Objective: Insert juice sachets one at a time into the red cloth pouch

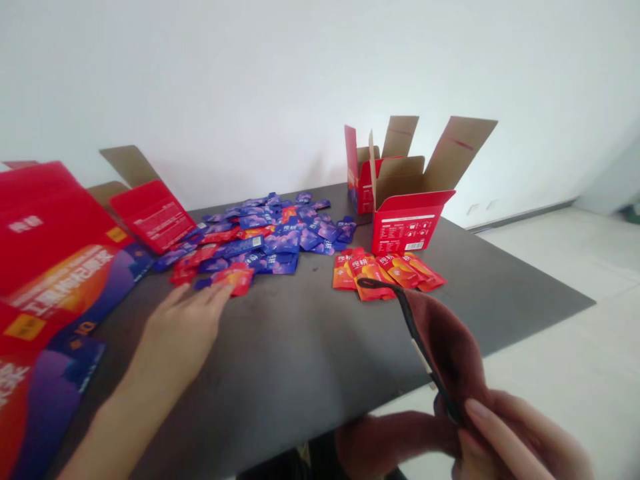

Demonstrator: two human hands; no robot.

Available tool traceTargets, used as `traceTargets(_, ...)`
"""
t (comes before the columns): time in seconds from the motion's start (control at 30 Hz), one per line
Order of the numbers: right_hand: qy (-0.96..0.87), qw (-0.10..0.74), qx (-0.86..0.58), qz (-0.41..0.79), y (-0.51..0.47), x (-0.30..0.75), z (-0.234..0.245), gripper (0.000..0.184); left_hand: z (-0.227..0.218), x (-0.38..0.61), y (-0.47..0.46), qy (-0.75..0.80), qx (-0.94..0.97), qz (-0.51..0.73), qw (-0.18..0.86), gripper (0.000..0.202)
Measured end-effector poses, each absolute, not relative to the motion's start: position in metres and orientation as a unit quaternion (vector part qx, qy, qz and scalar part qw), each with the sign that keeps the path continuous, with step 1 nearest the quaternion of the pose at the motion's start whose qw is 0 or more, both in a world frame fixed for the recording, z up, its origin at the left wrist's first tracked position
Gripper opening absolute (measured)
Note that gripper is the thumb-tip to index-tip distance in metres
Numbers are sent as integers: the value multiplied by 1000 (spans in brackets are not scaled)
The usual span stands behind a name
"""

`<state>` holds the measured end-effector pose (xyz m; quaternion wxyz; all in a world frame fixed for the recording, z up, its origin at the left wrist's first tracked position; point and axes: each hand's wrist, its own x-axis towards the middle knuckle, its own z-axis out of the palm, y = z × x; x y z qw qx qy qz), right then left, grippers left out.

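My left hand (183,327) reaches over the dark table with fingers stretched out, its fingertips at the near edge of a red and orange sachet (239,277). That sachet lies at the front of a mixed pile of mostly blue-purple sachets (283,240). In the lower right, my right hand (510,433) pinches a brown cloth (445,327) with a black edge binding and a hanging loop. Part of the cloth droops below the table edge. Beyond the loop, several orange-red sachets (387,273) lie spread in a row.
Two open red cartons stand at the back right, the nearer carton (407,223) with raised flaps. Large red printed boxes (55,233) fill the left side, near another open carton (153,217). A white wall (250,87) rises behind the table (280,360).
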<state>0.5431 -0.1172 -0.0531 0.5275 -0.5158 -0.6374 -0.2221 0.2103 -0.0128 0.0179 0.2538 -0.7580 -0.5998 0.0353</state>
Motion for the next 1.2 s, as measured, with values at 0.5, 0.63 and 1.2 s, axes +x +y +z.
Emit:
traceTargets(0.5, -823, 433, -365, -37, -54, 475, 14, 18, -56, 257, -115, -448, -863, -74, 220, 49)
traceTargets(0.63, -931, 220, -285, 52, -41, 422, 8, 26, -56, 268, -119, -437, -845, -106, 291, 49)
traceTargets(1.2, -945, 37, -326, 5, 37, 359, -45, 24, -67, 271, -122, -432, -849, -141, 270, 44)
